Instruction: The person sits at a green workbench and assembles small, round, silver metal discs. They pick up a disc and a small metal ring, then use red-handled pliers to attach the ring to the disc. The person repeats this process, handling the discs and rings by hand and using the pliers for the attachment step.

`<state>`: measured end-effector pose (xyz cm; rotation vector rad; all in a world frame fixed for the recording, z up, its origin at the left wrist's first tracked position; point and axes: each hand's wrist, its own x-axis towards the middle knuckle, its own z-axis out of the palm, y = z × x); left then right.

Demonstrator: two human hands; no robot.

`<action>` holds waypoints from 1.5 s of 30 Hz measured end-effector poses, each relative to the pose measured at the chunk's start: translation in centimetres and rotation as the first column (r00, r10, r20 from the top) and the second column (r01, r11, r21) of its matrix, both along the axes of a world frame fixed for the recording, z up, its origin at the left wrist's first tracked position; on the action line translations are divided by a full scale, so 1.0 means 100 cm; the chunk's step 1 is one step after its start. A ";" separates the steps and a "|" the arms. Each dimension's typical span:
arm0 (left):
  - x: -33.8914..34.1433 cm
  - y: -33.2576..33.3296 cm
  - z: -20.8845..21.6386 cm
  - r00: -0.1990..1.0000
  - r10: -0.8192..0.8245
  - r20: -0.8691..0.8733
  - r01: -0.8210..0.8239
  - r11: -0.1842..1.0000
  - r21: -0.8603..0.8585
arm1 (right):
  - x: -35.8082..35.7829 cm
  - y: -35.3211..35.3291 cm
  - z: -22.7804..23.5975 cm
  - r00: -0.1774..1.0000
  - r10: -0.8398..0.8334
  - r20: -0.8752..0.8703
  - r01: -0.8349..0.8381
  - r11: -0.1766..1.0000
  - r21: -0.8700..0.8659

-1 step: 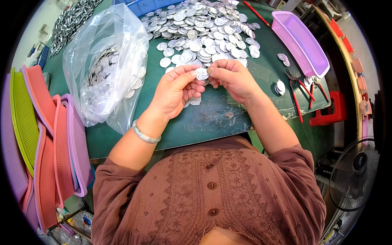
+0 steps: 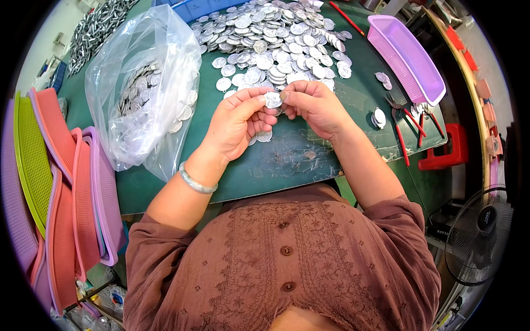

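Between my two hands is a round silver medal (image 2: 273,100), its embossed face turned up. My left hand (image 2: 237,118), with a pale bangle (image 2: 197,181) on the wrist, pinches its left edge between thumb and fingers. At the opposite edge, the thumb and forefinger of my right hand (image 2: 314,107) close on the medal. Just beyond my fingers spreads a large heap of similar silver medals (image 2: 276,41). A few loose medals (image 2: 264,135) lie beneath my left fingers, partly hidden. To the left, a clear plastic bag (image 2: 149,132) holds more medals.
On the green tabletop (image 2: 265,165), red-handled pliers (image 2: 401,140) and a small stack of medals (image 2: 378,118) lie to the right. A purple basket (image 2: 408,60) stands behind them. Stacked coloured baskets (image 2: 61,220) fill the left side. A fan (image 2: 479,234) stands at the lower right.
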<state>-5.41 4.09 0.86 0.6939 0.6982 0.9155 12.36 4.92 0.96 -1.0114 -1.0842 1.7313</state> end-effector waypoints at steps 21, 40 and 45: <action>-0.002 0.000 0.000 0.999 -0.004 0.047 0.002 0.999 0.050 | -0.003 -0.003 0.000 0.994 0.104 -0.047 -0.106 0.993 -0.055; 0.001 -0.001 -0.006 0.997 0.069 0.027 -0.073 0.988 0.134 | -0.003 -0.001 -0.003 0.985 -0.084 -0.147 0.089 0.996 0.026; 0.003 -0.002 -0.005 0.992 0.118 -0.039 -0.111 0.982 0.153 | -0.004 -0.002 -0.003 0.989 -0.095 -0.115 0.102 0.993 0.057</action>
